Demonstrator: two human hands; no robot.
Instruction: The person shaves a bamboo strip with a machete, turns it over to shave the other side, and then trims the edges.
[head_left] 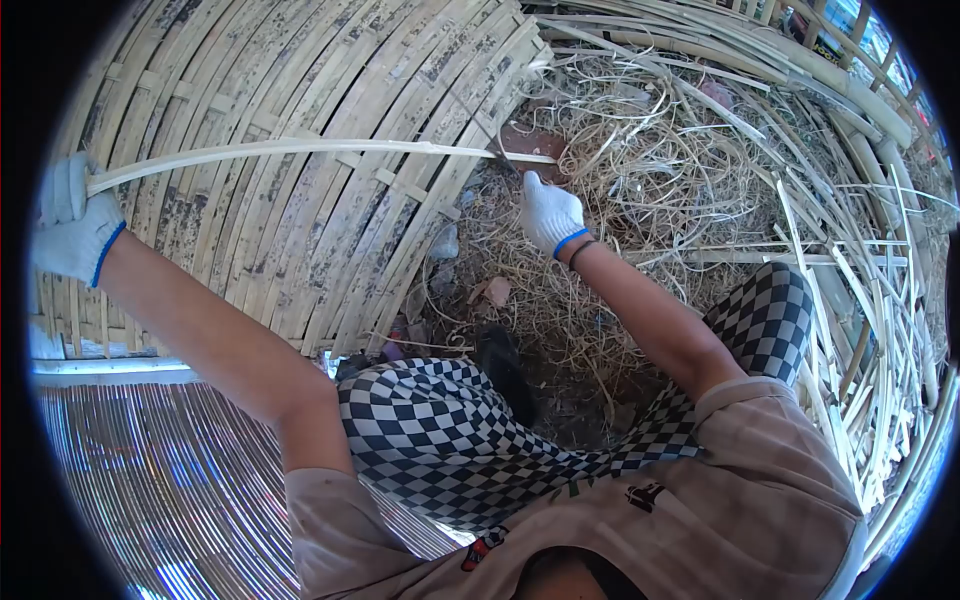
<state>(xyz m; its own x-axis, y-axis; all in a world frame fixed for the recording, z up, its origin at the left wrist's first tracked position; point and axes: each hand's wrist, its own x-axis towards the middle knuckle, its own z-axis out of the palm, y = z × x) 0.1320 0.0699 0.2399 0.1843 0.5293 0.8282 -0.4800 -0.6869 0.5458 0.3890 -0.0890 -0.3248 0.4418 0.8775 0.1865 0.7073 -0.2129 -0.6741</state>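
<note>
White knit with blue cuffs covers the left hand (75, 225) and the right hand (552, 212). Far out at the left edge of the view, the left grip is closed around one end of a bamboo strip (290, 147). That strip runs, slightly bowed, across the front of a woven bamboo panel (260, 230), and its other end lies just beyond the right hand, over a reddish-brown patch (525, 140). The right grip is closed on a thin dark tool (480, 122), which slants up and left, crossing the strip near that far end; its handle is hidden by the fingers. Curled bamboo shavings (660, 170) cover the ground beside the right hand. Long split bamboo lengths (870, 400) are heaped along the right side, near the checkered trousers (430, 410).
</note>
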